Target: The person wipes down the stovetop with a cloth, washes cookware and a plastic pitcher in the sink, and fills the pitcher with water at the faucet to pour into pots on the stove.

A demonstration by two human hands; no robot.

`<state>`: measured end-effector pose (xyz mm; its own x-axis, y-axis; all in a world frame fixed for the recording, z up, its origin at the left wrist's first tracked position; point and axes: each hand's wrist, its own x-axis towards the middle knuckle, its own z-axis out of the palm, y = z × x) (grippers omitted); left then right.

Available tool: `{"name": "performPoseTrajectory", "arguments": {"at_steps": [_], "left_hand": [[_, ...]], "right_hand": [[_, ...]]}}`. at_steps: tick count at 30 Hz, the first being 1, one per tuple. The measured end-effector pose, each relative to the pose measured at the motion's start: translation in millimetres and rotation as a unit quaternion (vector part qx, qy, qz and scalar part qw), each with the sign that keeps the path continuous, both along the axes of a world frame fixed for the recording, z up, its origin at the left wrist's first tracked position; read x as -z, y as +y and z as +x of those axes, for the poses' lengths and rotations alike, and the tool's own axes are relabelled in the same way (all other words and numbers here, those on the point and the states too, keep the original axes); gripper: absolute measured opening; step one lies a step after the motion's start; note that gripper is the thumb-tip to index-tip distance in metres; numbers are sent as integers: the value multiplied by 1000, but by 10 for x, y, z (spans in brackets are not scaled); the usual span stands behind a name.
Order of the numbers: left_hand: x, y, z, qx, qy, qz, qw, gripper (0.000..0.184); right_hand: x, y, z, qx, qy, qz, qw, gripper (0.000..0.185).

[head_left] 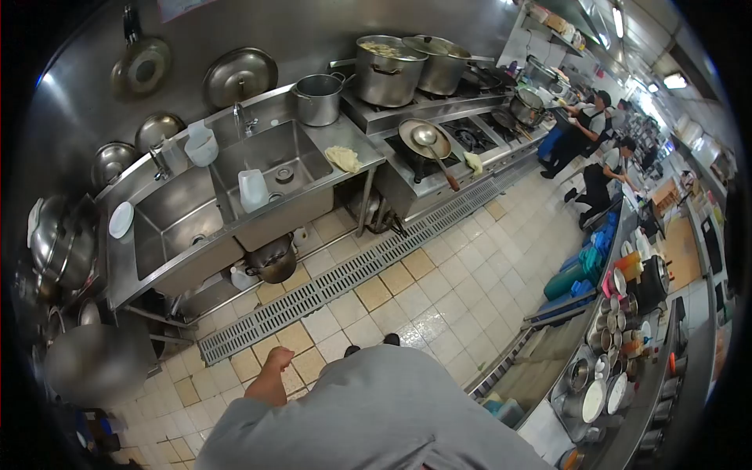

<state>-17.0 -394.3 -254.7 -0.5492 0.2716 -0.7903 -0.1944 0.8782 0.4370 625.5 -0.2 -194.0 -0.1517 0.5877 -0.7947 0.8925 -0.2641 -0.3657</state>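
My left hand [277, 360] hangs low in front of my grey shirt, above the tiled floor. Its fingers look loosely curled, and I see nothing in them. The slotted floor drain [313, 288] lies just beyond it, and past that stands the steel double sink [227, 229]. A white plastic jug [252, 190] sits in that sink, on the divider side of the right basin. Nothing of my right hand shows; the right side of my body ends at the shirt.
Large stockpots [387, 77] stand on the stove, and a wok with a ladle [424, 136] rests on a front burner, its handle jutting out. Co-workers [599, 129] are down the aisle. A counter with metal containers [594, 399] runs along the right.
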Motion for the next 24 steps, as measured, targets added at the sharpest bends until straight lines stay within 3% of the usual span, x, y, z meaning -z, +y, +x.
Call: {"name": "performPoseTrajectory", "arguments": {"at_steps": [3,5,6,7,8,12,15,19,21,24], "left_hand": [[34,59,108,-17,-31,-17,999,28],[1,164,190,-7,-55,16,998,29],[39,208,216,5,-52,15,999,29],[99,260,244,1,-45,28,999,30],[119,328,260,-1,-39,41,998,31],[14,544,328,-58,-39,54,996,33],[40,539,373,-81,-41,69,993,32],[-122,449,452,-32,-43,28,998,31],[-141,388,579,-84,-60,-18,994,26],[87,343,658,-47,-42,-17,998,20]], "right_hand": [[149,464,13,-47,1,29,998,41],[231,891,-184,-87,26,114,989,46],[112,968,-559,4,77,267,961,49],[-263,1097,-944,10,87,213,973,46],[-490,1116,-1277,125,131,182,967,35],[-891,1244,-1975,-17,95,141,985,36],[-798,1253,-2088,-79,77,137,984,39],[-487,1254,-1771,-59,38,87,994,41],[-256,1307,-1484,-40,4,36,999,41],[162,1397,-952,-1,-36,-32,999,40]]}}
